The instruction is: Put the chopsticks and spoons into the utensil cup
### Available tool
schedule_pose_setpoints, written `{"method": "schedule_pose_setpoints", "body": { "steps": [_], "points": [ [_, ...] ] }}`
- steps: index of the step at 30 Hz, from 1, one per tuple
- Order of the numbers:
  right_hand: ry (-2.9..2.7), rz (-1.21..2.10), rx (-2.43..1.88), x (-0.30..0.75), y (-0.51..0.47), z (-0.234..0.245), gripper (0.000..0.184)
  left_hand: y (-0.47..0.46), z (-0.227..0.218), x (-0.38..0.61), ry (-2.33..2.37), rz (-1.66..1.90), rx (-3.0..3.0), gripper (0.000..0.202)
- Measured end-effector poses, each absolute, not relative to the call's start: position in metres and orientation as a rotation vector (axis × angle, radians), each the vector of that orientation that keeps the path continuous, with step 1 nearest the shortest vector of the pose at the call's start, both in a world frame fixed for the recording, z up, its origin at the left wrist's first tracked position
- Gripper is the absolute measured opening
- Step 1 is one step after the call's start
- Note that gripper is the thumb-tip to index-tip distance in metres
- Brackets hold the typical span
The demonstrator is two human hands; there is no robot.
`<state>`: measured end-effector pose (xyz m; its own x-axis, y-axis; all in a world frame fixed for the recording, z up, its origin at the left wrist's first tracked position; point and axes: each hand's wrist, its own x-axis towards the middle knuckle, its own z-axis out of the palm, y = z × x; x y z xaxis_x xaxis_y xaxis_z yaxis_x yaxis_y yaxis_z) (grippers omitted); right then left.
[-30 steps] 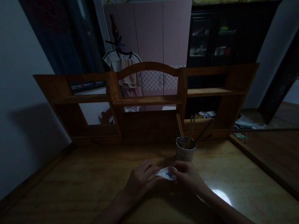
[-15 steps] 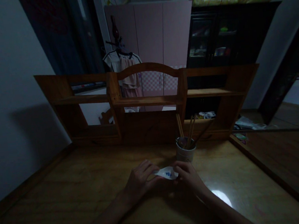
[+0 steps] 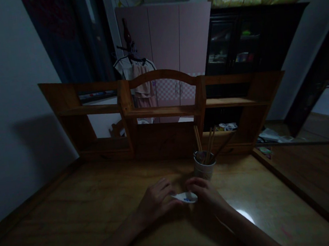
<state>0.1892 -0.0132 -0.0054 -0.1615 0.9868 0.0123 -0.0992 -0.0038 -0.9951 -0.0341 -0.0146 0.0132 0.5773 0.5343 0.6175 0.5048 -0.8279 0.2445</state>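
A white soup spoon (image 3: 187,198) with a blue pattern in its bowl is held low over the wooden table, its handle pointing left. My left hand (image 3: 156,198) is closed on the handle end, thumb in front and fingers behind. At the bowl end, my right hand (image 3: 205,193) curls its fingers behind and beside the right rim; its thumb is mostly hidden. Just behind the right hand stands a pale cup (image 3: 204,169) with several chopsticks (image 3: 210,145) and what looks like other utensils leaning in it.
The wooden table (image 3: 102,200) has a raised rim at its right side. A wooden shelf unit (image 3: 163,110) stands along its back edge. A wall (image 3: 21,134) borders the left side. Light reflects on the tabletop by my right forearm.
The spoon has dropped slightly toward me and tilted, so less of the inside of its bowl shows. My right fingers have shifted a little left, behind the spoon.
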Motion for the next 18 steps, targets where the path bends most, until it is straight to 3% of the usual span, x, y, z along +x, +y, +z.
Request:
{"method": "schedule_pose_setpoints", "body": {
  "steps": [7,18],
  "points": [
    [-1.319,1.329,-0.954,0.185,-0.017,0.01,0.014,-0.021,0.013,-0.028,0.746,0.886,2.782,0.033],
    [-1.265,1.433,-0.935,0.184,-0.018,0.0,0.027,-0.019,0.013,-0.028,0.777,0.892,2.787,0.033]
  ]
}}
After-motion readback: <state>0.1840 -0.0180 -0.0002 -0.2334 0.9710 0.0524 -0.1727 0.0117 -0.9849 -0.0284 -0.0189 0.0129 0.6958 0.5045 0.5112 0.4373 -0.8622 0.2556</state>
